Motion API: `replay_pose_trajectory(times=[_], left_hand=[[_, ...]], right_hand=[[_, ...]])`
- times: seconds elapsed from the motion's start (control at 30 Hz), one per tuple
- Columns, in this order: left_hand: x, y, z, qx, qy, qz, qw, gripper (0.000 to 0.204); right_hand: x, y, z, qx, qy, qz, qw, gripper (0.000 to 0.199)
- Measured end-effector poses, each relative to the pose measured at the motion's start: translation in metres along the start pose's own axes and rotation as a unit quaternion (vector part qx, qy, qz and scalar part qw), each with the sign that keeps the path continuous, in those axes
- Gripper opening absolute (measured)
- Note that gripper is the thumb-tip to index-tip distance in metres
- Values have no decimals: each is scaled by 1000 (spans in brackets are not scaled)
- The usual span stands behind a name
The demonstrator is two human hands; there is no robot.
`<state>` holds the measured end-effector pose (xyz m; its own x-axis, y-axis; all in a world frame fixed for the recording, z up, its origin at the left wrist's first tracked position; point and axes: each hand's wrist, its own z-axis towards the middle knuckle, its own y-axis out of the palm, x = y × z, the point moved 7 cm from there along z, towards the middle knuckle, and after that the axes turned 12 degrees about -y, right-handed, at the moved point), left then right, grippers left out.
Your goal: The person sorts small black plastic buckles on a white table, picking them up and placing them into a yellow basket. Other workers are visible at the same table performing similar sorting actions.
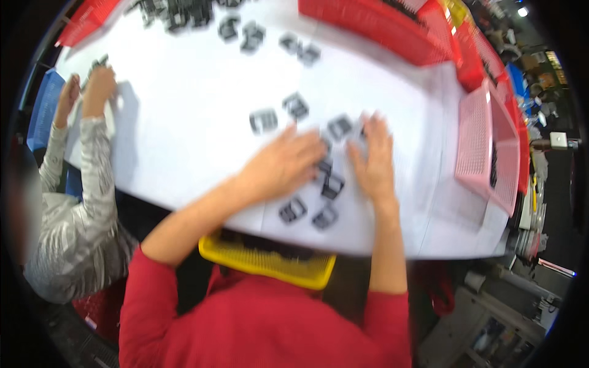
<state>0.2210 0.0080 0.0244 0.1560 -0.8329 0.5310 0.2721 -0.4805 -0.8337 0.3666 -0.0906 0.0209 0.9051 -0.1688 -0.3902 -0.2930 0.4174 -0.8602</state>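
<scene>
Both hands are lying palm-down on the white tabletop (184,122). The left hand (283,164) is pressing flat, fingers (310,147) extended and slightly spread over small black frame-shaped parts (329,184). The right hand (374,161) is resting just beside it, fingers (375,126) straight and close together, touching the parts. Neither hand is gripping anything. Motion blur is obscuring finer detail. A yellow basket (270,265) is sitting below the tabletop edge.

Both forearms come up from the lower edge in red sleeves pushed back to the elbows, bare from there to the wrists. The left hand (283,164) lies palm down, fingers spread and pointing right toward the other. The right hand (373,161) lies flat too, fingers stretched forward, close beside the left but apart from it.
</scene>
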Motion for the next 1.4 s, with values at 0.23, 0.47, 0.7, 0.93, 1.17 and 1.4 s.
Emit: replay_pose_trajectory(times=[0.23,0.47,0.7,0.93,1.17,1.4], left_hand=[[-60,-71,46,147,-93,-95,980,31],[-121,-49,124,67,-97,55,992,43],[-76,-21,83,-79,-32,-122,989,43],[-82,-33,60,4,-61,-46,997,45],[-51,-3,47,-43,-1,-64,997,45],[-2,3,-48,59,-28,-157,985,40]], right_hand=[[-30,-5,19,93,-58,209,972,25],[9,4,12,152,76,383,908,19],[16,6,7,155,99,419,889,19],[11,5,10,141,97,406,898,18],[-29,17,11,22,-43,142,989,56],[-87,18,-53,69,-34,177,981,49]])
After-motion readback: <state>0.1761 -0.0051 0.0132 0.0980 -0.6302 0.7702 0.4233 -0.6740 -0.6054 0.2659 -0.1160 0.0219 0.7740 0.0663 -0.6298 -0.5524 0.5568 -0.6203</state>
